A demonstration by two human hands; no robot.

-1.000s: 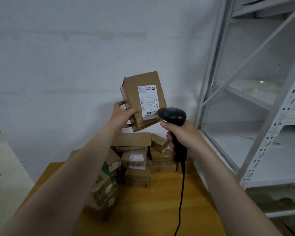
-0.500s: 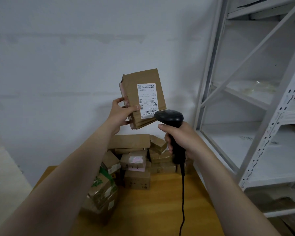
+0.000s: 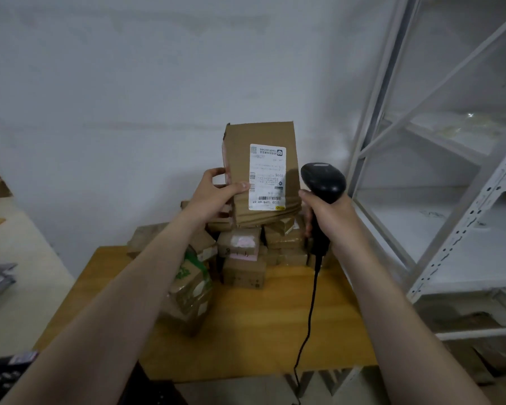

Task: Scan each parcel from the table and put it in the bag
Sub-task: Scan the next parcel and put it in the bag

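Head view: the left hand (image 3: 216, 191) grips the task parcel (image 3: 237, 159) upright by its left edge, thumb across the front and fingers curled behind. The right hand (image 3: 330, 217) is wrapped round the handle of the scanner (image 3: 323, 181), whose head sits just right of that grip, level with the label (image 3: 267, 177). The barcode (image 3: 270, 199) lies at the label's lower edge, below and to the right of the thumb. The likely fault is a missed read, since the scanner head stands beside the label, not squarely facing it. Because the parcel is held by one edge only, it could also pivot and drop onto the parcel pile (image 3: 243, 258) directly beneath the grip. The cable (image 3: 311, 302) hangs from the handle across the table (image 3: 275, 331) and could snag on its near edge. A shelving rack (image 3: 450, 229) limits room right of the scanner hand, while left of the parcel grip and above it lies open space before the wall. No bag is in view.
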